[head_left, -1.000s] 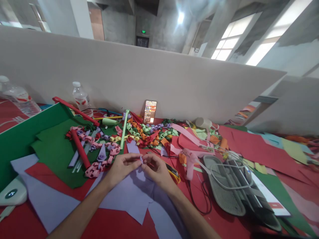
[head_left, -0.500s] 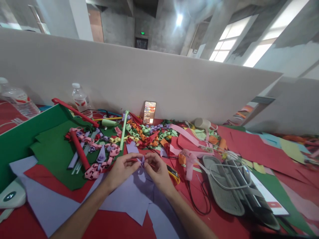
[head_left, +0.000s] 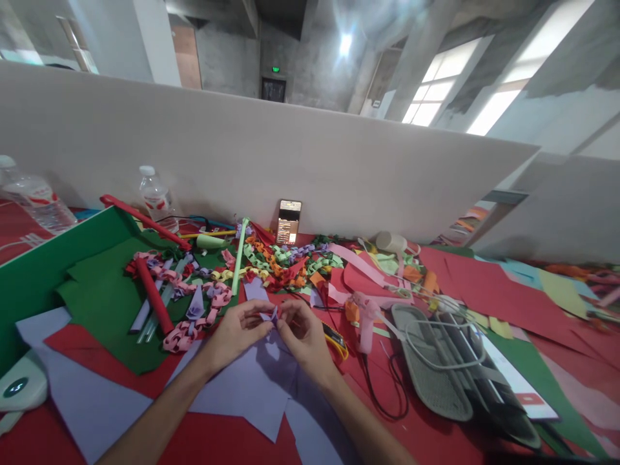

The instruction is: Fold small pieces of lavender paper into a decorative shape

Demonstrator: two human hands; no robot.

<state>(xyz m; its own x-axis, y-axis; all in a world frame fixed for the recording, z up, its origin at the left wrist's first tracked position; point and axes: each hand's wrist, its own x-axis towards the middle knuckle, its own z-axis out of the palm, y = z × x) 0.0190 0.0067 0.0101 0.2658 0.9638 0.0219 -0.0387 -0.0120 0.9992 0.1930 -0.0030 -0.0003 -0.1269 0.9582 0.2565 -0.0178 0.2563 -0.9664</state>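
My left hand [head_left: 236,334] and my right hand [head_left: 305,336] meet over the table, fingers pinched together on a small folded piece of purple paper [head_left: 270,316]. Under them lies a large cut sheet of purple paper [head_left: 252,387] on red paper [head_left: 227,439]. A yellow utility knife [head_left: 338,338] lies just right of my right hand. A pink paper chain [head_left: 194,323] lies just left of my left hand.
Colourful paper chains [head_left: 281,261], a green straw [head_left: 238,253], a red rolled tube [head_left: 152,292], a phone [head_left: 288,221] against the grey partition, water bottles [head_left: 155,194], a pink glue gun [head_left: 365,316], a grey pouch with cable [head_left: 436,361], green felt [head_left: 101,303].
Both hands stay pinched on the small purple piece with only slight finger movement. The view has tilted a little.
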